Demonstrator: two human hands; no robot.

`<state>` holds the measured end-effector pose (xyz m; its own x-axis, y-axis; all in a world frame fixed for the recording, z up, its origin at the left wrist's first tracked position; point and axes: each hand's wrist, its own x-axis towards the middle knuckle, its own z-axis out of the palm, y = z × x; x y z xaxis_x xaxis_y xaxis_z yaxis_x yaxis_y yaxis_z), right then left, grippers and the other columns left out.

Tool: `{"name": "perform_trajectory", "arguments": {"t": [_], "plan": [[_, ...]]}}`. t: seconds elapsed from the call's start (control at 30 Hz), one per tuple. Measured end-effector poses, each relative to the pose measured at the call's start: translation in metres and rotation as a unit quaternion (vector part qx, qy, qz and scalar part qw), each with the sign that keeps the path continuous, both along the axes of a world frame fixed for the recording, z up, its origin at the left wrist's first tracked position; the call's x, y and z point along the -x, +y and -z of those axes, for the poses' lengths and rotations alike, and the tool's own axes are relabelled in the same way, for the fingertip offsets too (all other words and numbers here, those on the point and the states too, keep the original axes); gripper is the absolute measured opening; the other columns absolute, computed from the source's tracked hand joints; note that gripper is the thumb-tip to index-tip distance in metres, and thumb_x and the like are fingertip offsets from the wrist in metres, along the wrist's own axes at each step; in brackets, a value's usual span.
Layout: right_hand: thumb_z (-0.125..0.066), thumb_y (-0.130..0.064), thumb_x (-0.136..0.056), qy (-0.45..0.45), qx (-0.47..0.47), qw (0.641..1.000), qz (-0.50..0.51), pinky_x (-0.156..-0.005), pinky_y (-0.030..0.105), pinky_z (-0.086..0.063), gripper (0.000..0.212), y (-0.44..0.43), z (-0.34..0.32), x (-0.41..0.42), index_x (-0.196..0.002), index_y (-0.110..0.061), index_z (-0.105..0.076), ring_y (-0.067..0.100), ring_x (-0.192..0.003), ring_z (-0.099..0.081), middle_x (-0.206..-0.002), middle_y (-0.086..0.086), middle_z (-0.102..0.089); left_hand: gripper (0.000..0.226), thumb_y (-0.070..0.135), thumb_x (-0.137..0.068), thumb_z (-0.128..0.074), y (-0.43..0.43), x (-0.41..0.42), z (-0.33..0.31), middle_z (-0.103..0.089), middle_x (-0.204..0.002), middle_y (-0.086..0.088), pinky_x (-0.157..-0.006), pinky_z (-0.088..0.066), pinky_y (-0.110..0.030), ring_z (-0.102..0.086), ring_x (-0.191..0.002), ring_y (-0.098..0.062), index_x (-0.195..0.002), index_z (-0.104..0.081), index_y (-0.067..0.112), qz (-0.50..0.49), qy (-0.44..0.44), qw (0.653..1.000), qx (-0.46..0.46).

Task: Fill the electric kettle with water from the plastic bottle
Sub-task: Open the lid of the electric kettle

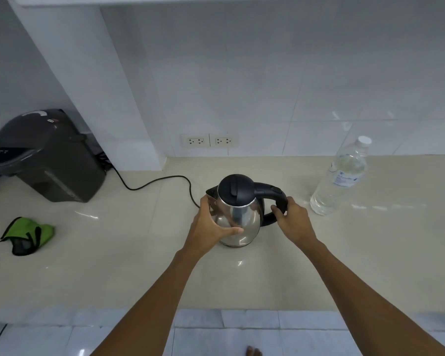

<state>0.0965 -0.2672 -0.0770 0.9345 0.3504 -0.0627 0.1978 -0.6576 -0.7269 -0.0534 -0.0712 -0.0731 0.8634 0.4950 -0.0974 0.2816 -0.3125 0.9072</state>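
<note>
At the middle of the table (118, 265) stands the electric kettle (238, 214), upright, lid down. The left hand (211, 227) cups its steel body near the spout; the right hand (292, 219) curls around its black handle. Right of the kettle, well apart, the capped plastic bottle (342, 178) stands untouched.

Shiny silver kettle (238, 222) with black lid (235, 190) and handle (275, 199), clear bottle (341, 179) with white cap (364, 140) and blue-printed label, cream countertop (113, 253), green-and-black cloth (27, 235), dark grey appliance (46, 155)
</note>
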Motion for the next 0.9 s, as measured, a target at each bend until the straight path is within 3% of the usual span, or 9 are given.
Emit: {"name": "perform_trajectory", "arguments": {"t": [0.3, 0.43, 0.6, 0.77, 0.9], "plan": [[-0.062, -0.023, -0.099, 0.021, 0.012, 1.000, 0.017, -0.072, 0.031, -0.040, 0.023, -0.026, 0.014, 0.059, -0.112, -0.005, -0.058, 0.025, -0.080, -0.054, -0.087, 0.004, -0.060, 0.109, 0.035, -0.058, -0.106, -0.023, 0.052, 0.020, -0.052, -0.136, 0.018, -0.090, -0.044, -0.014, -0.055, -0.127, -0.010, -0.140, -0.034, 0.041, 0.018, 0.016, 0.999, 0.032], [-0.061, -0.022, -0.100, 0.022, 0.007, 1.000, 0.020, -0.070, 0.031, -0.040, 0.024, -0.028, 0.016, 0.068, -0.115, -0.004, -0.057, 0.026, -0.078, -0.055, -0.085, 0.004, -0.059, 0.111, 0.032, -0.060, -0.106, -0.028, 0.059, 0.027, -0.053, -0.140, 0.012, -0.101, -0.044, -0.021, -0.055, -0.128, -0.012, -0.145, -0.035, 0.034, 0.020, 0.019, 0.999, 0.038], [-0.059, -0.022, -0.100, 0.030, 0.010, 0.999, 0.016, -0.070, 0.033, -0.040, 0.026, -0.025, 0.018, 0.066, -0.117, -0.003, -0.055, 0.028, -0.079, -0.056, -0.087, 0.006, -0.059, 0.106, 0.032, -0.061, -0.106, -0.028, 0.055, 0.034, -0.051, -0.134, 0.014, -0.102, -0.045, -0.024, -0.055, -0.125, -0.012, -0.138, -0.033, 0.036, 0.013, 0.026, 0.999, 0.038], [-0.058, -0.022, -0.101, 0.045, 0.013, 0.999, 0.018, -0.070, 0.032, -0.041, 0.027, -0.021, 0.021, 0.064, -0.120, -0.003, -0.054, 0.030, -0.081, -0.059, -0.089, 0.007, -0.060, 0.115, 0.039, -0.059, -0.106, -0.023, 0.051, 0.041, -0.053, -0.138, 0.014, -0.102, -0.049, -0.027, -0.057, -0.127, -0.014, -0.149, -0.034, 0.033, 0.009, 0.025, 0.999, 0.026], [-0.057, -0.015, -0.098, 0.071, 0.038, 0.997, 0.010, -0.075, 0.038, -0.047, 0.034, -0.021, 0.012, 0.064, -0.129, -0.007, -0.048, 0.038, -0.095, -0.065, -0.096, 0.010, -0.062, 0.119, 0.047, -0.056, -0.105, -0.022, 0.050, 0.046, -0.053, -0.138, 0.015, -0.103, -0.051, -0.030, -0.057, -0.126, -0.014, -0.150, -0.033, 0.036, 0.008, 0.029, 0.999, 0.023]]}}
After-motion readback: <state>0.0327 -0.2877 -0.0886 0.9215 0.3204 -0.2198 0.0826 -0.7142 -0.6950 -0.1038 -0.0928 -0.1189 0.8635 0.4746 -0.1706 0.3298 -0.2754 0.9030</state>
